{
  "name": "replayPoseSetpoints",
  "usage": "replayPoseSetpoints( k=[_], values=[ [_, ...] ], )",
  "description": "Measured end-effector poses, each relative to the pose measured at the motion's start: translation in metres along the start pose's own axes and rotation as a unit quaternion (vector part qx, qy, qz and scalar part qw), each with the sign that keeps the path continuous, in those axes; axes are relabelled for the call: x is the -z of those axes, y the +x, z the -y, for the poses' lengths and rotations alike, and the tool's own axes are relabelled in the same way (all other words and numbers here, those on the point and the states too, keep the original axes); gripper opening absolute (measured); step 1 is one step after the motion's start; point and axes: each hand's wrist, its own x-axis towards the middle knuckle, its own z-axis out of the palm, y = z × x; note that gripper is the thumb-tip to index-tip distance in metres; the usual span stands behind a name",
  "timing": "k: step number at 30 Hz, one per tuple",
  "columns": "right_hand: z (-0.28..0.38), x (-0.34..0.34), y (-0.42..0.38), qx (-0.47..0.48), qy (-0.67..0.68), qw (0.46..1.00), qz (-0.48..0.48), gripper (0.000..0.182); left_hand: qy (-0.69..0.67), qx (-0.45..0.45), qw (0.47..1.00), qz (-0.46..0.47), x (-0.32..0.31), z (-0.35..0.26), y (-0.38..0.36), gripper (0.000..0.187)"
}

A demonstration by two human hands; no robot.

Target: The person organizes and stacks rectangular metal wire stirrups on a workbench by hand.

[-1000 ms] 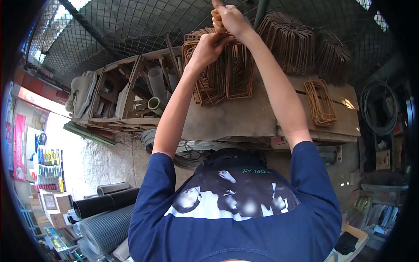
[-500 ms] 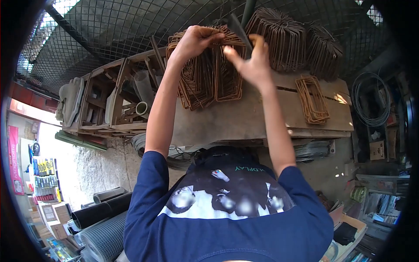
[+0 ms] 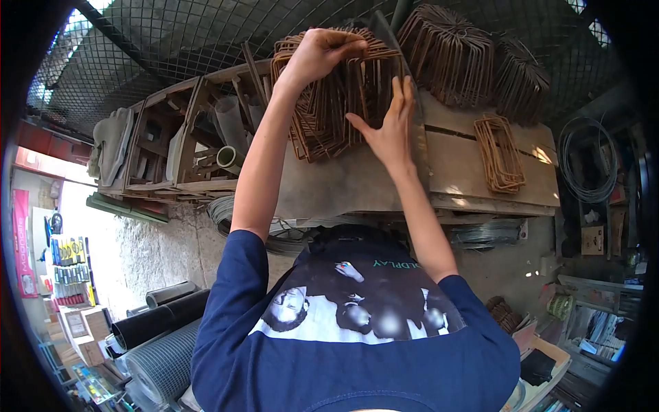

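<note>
My left hand [image 3: 324,55] is closed at the top of a bundle of rusty rebar stirrups [image 3: 322,123], its fingers pinched around the upper bars. These bent rectangular rings hang upright, packed closely together, at the back of the wooden bench. My right hand [image 3: 391,134] is just to the right of the bundle, fingers stretched upward and thumb apart, with nothing in it. Close beside its fingers runs a dark upright strip [image 3: 417,113].
Two more stirrup bundles [image 3: 449,55] [image 3: 520,79] stand at the back right. A small stack of stirrups [image 3: 499,154] lies on the bench top [image 3: 449,161]. Wire coils [image 3: 587,161] hang at the right. Wooden compartments [image 3: 185,141] line the left, and mesh rolls [image 3: 165,357] lie at lower left.
My right hand has come down from the top bars, its fingers now extended. The left hand, still gripping, has shifted slightly right, and the stirrups near it have swung right.
</note>
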Motion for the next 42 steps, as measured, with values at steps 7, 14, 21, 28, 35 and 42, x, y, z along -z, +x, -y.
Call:
replayPoseSetpoints(
  k=[7,14,21,28,35,42],
  values=[
    [0.069,-0.034,-0.057,-0.020,0.242,0.936,0.253,0.088,-0.015,0.017,1.000,0.012,-0.007,-0.003,0.004,0.023],
    [0.108,-0.069,-0.062,-0.024,0.310,0.902,0.299,0.111,0.011,0.027,0.999,0.036,-0.003,-0.006,0.007,0.023],
    [0.116,-0.082,-0.060,0.055,0.290,0.908,0.297,0.117,0.009,0.016,0.999,0.031,-0.005,-0.005,0.001,0.023],
    [0.081,-0.028,-0.062,0.014,0.330,0.891,0.311,0.094,0.002,0.022,0.999,0.040,-0.010,-0.011,-0.001,0.024],
    [-0.016,0.010,-0.019,-0.023,-0.014,0.998,-0.048,0.106,0.008,-0.021,1.000,0.004,-0.012,0.000,-0.004,0.023],
    [0.001,-0.011,-0.021,-0.214,-0.023,0.970,0.115,0.137,0.053,-0.058,0.996,-0.034,-0.010,-0.003,-0.001,0.020]
  ],
)
